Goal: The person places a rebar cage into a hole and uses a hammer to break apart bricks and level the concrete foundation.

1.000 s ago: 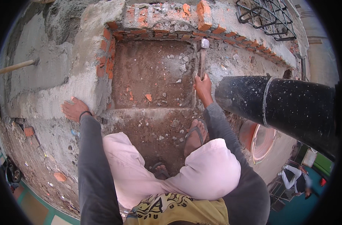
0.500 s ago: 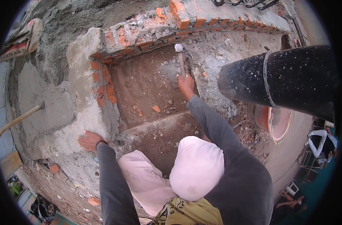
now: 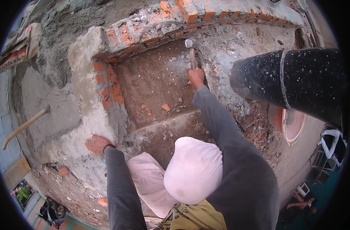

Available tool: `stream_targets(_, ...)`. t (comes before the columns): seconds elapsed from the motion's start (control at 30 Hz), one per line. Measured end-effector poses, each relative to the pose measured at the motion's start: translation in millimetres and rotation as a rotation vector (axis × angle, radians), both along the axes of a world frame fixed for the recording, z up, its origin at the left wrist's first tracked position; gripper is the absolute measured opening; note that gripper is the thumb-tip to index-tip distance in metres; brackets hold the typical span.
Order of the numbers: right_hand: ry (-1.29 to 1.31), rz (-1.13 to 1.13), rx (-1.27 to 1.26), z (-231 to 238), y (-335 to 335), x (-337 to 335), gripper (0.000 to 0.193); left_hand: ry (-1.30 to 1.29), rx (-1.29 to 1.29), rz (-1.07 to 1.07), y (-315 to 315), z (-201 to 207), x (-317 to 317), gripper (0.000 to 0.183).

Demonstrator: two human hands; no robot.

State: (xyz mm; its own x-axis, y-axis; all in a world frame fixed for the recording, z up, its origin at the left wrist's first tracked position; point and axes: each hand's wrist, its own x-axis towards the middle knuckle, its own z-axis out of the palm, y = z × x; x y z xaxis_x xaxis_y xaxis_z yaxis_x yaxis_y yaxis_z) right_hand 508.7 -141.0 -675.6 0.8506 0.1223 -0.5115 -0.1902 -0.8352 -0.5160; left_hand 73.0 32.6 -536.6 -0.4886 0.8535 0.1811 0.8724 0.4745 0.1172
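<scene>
My right hand (image 3: pixel 196 78) is wrapped round the wooden handle of a hammer (image 3: pixel 193 59). The hammer's pale, blocky head points away from me, at the far right part of a shallow dirt-floored pit (image 3: pixel 152 82). From this angle I cannot tell whether the head touches the wall or ground there. With fingers spread, my left hand (image 3: pixel 96 144) rests on the rough mortar top of a low wall (image 3: pixel 86 92) left of the pit. Exposed red bricks (image 3: pixel 106 92) line that wall's inner face. Small rubble and a brick chip (image 3: pixel 165 107) lie on the pit floor.
A thick black pipe (image 3: pixel 297 78) juts in from the right, above a reddish bucket (image 3: pixel 292 124). Wet mortar with a wooden tool handle (image 3: pixel 26 125) sticking out lies at left. A brick-edged wall (image 3: pixel 236 17) runs along the far side. A parked motorbike (image 3: pixel 51 212) shows lower left.
The view has shifted slightly, so the pit and wall sit a little differently. Both hands and the hammer stay in nearly the same places relative to the pit.
</scene>
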Motion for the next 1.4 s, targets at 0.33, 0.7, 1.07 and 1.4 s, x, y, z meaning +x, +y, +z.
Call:
stream_targets(0.33, -0.341, 0.197, 0.182, -12.2, -0.2, -3.1, 0.027, -0.016, 0.018, -0.029, -1.8, 7.0, 6.0, 0.062)
stream_targets(0.7, -0.137, 0.209, 0.386, 55.2, 16.8, -20.0, 0.036, -0.007, 0.055, 0.017, 6.5, 11.8, -20.2, 0.061)
stream_targets(1.07, -0.151, 0.333, 0.462, 44.0, 27.5, -33.8, 0.033, -0.002, 0.062, 0.024, 3.3, 19.7, -20.0, 0.061)
stream_targets(1.4, 0.198, -0.068, 0.488, 70.8, 34.2, -12.1, 0.020, 0.034, 0.088, -0.057, 1.3, 17.6, -2.7, 0.061)
